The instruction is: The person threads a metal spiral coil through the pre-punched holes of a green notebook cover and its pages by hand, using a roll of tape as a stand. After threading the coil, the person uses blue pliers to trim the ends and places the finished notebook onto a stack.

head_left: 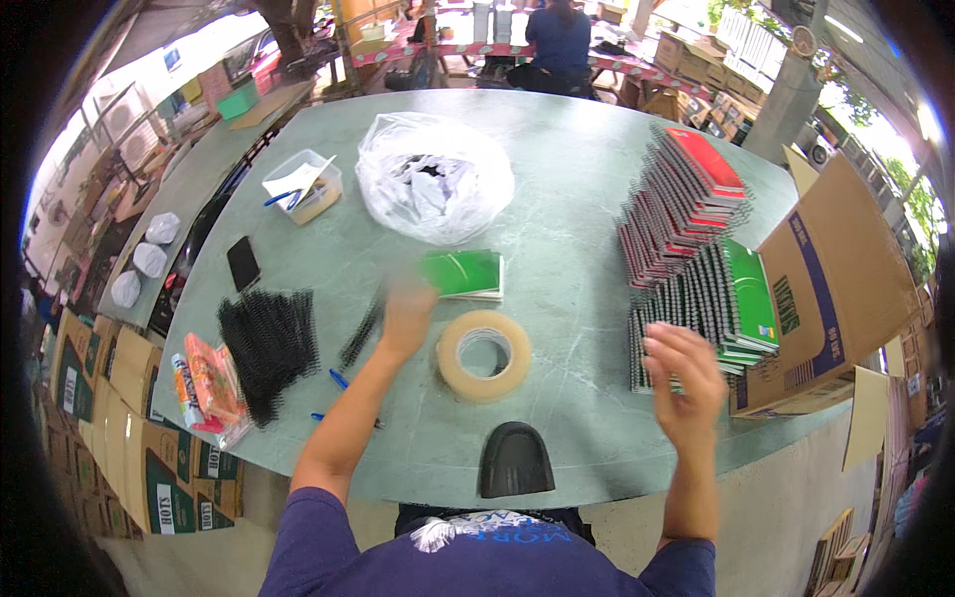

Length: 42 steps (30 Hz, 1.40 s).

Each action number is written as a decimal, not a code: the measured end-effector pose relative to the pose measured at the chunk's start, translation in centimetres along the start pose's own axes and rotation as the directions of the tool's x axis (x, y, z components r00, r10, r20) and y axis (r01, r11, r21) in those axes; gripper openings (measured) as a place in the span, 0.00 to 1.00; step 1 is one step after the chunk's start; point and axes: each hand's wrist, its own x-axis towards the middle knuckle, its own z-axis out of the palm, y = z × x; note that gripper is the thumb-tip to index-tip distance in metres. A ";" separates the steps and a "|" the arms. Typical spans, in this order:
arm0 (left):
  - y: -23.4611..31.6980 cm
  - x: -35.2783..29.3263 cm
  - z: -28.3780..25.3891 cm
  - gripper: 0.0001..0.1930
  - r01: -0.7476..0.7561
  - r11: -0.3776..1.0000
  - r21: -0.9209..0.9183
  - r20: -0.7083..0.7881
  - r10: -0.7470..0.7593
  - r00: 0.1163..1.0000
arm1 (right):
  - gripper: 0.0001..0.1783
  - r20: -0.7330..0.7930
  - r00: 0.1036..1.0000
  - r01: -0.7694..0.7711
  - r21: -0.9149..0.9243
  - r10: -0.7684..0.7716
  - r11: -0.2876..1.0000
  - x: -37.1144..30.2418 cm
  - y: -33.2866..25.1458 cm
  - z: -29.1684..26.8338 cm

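Observation:
Motion smears my left hand (406,310) at the near left corner of a small green notebook (463,273), and its fingers are hard to make out. A black spiral binding coil (364,328) lies just left of that hand; whether the two touch is unclear. My right hand (686,378) is raised beside the near side of a stack of green spiral notebooks (748,289), its fingers apart with nothing in them. Between my arms sits a large roll of clear tape (450,370). Many loose black coils (267,348) are heaped at the left.
Red spiral notebooks (701,159) stand stacked behind the green ones, against an open cardboard box (836,279). A white plastic bag (438,179), a plastic tub (323,199), a phone (243,264), blue pens (339,378) and a black rounded object (515,460) lie on the table.

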 end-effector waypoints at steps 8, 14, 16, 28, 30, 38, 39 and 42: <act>8.7 1.8 -8.1 0.09 0.314 0.669 -0.674 0.097 -0.342 0.935 | 0.17 0.215 0.795 -0.495 0.770 0.567 0.403 0.2 1.2 15.2; 7.4 -0.5 -9.9 0.08 0.584 0.490 -0.647 0.475 -0.340 0.811 | 0.11 0.475 0.781 -0.599 0.755 0.405 0.269 2.7 -0.7 13.6; 2.1 -3.3 -8.6 0.09 0.568 0.756 -0.326 0.339 -0.467 0.816 | 0.10 0.525 0.805 -0.582 0.611 0.277 0.536 4.6 -2.3 12.0; -1.6 -6.4 -4.9 0.09 0.275 0.948 0.158 0.286 -0.310 0.907 | 0.03 0.582 0.813 -0.046 0.059 0.002 0.997 3.5 -5.4 17.0; -1.3 -6.2 -5.3 0.08 0.251 0.960 0.123 0.300 -0.278 0.913 | 0.05 0.629 0.778 0.013 -0.003 -0.008 1.000 2.7 -5.0 19.2; 3.6 -1.7 -13.8 0.12 0.477 0.701 -0.530 0.242 -0.415 0.877 | 0.07 0.660 0.751 -0.077 0.059 0.019 0.995 3.5 -5.0 18.6; 4.5 -2.0 -13.6 0.12 0.478 0.702 -0.528 0.239 -0.417 0.877 | 0.07 0.664 0.747 -0.086 0.053 0.029 0.995 3.6 -5.3 18.5; 6.5 -2.8 -12.9 0.11 0.406 0.654 -0.638 0.202 -0.367 0.908 | 0.08 0.653 0.755 -0.238 0.178 0.066 0.955 4.1 -5.7 17.8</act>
